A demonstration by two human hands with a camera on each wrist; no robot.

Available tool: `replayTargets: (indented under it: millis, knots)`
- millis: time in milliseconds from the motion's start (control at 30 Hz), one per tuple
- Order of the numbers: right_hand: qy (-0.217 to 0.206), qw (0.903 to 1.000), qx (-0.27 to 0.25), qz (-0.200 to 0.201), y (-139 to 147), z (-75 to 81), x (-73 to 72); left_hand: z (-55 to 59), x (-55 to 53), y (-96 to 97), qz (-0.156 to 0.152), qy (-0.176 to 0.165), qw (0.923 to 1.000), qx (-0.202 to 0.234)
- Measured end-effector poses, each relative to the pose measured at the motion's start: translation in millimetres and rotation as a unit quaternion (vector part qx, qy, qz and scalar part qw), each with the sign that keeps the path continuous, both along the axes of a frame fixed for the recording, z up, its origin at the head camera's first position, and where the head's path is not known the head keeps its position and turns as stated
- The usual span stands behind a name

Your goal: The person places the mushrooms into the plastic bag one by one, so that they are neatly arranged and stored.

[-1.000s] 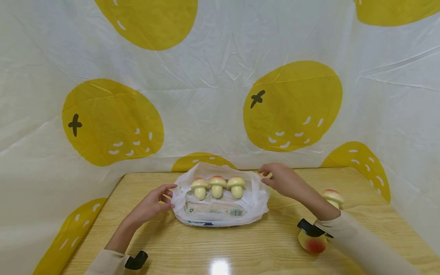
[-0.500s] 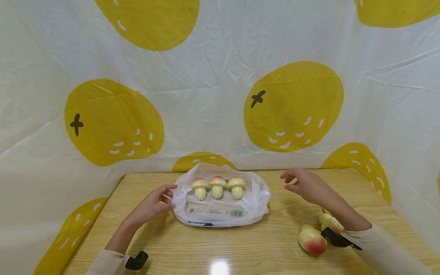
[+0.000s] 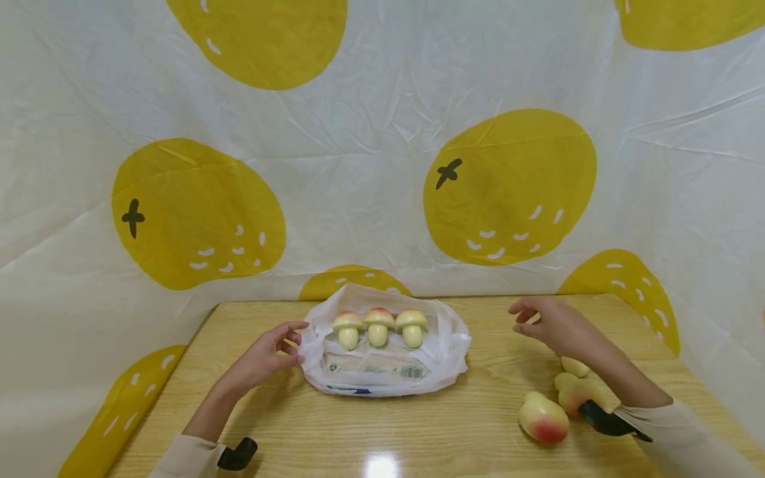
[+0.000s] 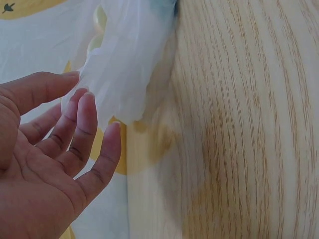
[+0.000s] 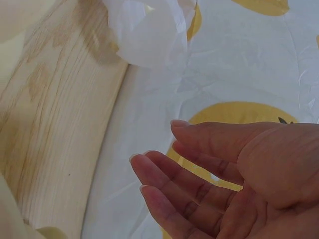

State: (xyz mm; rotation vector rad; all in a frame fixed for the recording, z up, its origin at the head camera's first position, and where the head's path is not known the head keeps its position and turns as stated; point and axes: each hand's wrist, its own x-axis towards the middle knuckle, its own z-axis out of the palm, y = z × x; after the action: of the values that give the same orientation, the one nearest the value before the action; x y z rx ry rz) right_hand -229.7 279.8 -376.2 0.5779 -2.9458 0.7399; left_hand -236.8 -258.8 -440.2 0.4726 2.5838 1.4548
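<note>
A white plastic bag (image 3: 445, 372) lies spread wide on the table, with three mushroom-shaped pieces (image 3: 378, 326) in a row inside its mouth. They have pale yellow stems and red-tinged caps. At the bag's left edge, my left hand (image 3: 271, 352) has its fingertips right at the plastic, the fingers loosely bent. The left wrist view has the thumb and fingers of that hand (image 4: 60, 144) spaced apart beside the bag (image 4: 119, 69). Off to the bag's right, my right hand (image 3: 552, 325) hovers with relaxed fingers, holding nothing.
Below my right forearm lie yellow pears with red blush, one pear (image 3: 542, 418) in full view and others partly covered by the arm. A white cloth (image 3: 358, 219) with large yellow fruit prints hangs behind the wooden table (image 3: 311, 438). Black wrist straps sit at both cuffs.
My right hand has moved away from the bag's right edge, off to the right, uncovering pears under the arm. The left hand and the mushroom-shaped pieces have stayed in place.
</note>
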Motion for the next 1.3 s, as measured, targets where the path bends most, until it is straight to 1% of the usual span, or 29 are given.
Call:
replayTargets:
  millis: [300, 467, 600, 700, 967, 1133, 1300]
  knots:
    - [-0.011, 0.9999, -0.003, -0.008, 22, -1.3, 2.6, -0.7, -0.1, 0.3, -0.011, 0.007, 0.9999, 0.002]
    - [-0.002, 0.9998, -0.006, -0.019, 36, -0.7, 0.2, 1.6, 1.2, 0.3, -0.010, 0.004, 0.9999, 0.006]
    - [0.005, 0.9996, -0.011, -0.024, 46, -1.8, -1.2, 3.0, 1.0, 0.0, -0.013, 0.010, 0.9999, 0.003]
    - [0.012, 0.9994, -0.012, -0.031, 53, -3.5, -0.7, 3.0, -0.3, -0.1, -0.009, 0.013, 0.9999, -0.001]
    - [0.033, 0.9987, 0.001, -0.038, 69, -10.3, 2.6, 2.3, -0.2, 0.9, -0.003, 0.001, 1.0000, 0.006]
    - [0.010, 0.9986, 0.028, -0.044, 77, -13.2, 4.2, 2.6, 1.8, 1.1, -0.005, 0.005, 1.0000, 0.005]
    - [-0.009, 0.9971, 0.058, -0.050, 87, -15.1, 5.1, 1.2, 1.4, 0.9, -0.008, 0.008, 0.9999, -0.001]
